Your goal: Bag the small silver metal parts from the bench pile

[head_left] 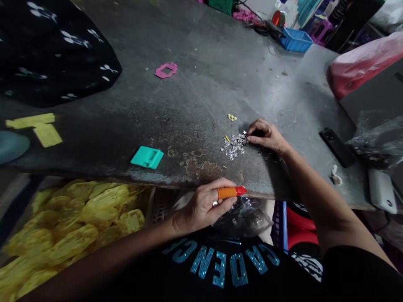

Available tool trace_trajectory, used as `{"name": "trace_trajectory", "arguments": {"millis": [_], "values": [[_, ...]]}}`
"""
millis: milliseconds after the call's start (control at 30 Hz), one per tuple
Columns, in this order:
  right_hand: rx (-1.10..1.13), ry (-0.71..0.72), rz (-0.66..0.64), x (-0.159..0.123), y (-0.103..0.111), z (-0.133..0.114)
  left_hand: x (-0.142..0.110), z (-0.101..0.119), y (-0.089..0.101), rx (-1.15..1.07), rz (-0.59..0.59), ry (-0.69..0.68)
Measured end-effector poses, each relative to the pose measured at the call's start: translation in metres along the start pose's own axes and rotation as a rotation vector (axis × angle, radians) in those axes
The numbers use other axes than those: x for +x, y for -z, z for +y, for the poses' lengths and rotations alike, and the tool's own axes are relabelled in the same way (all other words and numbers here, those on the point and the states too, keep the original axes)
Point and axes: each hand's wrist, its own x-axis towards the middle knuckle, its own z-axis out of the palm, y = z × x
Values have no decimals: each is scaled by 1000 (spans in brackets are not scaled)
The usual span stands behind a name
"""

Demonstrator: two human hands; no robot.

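Two hands at work in the head view, both at the near edge of a scuffed grey desk. Right hand lies palm down on the desk, fingers pinched down at the edge of a little heap of clear shiny bits, touching it; can't tell if one's actually gripped. Left hand sits just off the desk's front edge, curled around an orange tool with a red tip, tip pointing right, with something small and shiny tucked under the thumb. A crinkly clear bag sits right below that hand. Teal plastic piece lies on the desk well left of the heap, pink frame further back. Yellow plastic parts fill a bin under the desk on the left. Black phone-like slab off to the right.
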Motion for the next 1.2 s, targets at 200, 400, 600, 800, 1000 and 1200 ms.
{"name": "trace_trajectory", "arguments": {"millis": [200,400,600,800,1000,1200], "values": [[-132,43,-19,-46,2,-14,-1,1,-1,22,-22,3],[-80,-141,180,-120,44,-20,-4,-3,0,40,-46,2],[-442,-185,-48,-137,24,-11,-1,-4,-2,53,-37,-35],[-456,-13,-85,-84,1,-8,0,1,0,59,-151,-103],[-577,4,26,-90,-4,-12,-7,6,7,147,-359,-226],[-645,-123,141,-97,-10,-19,-11,17,13,242,-497,-274]]}}
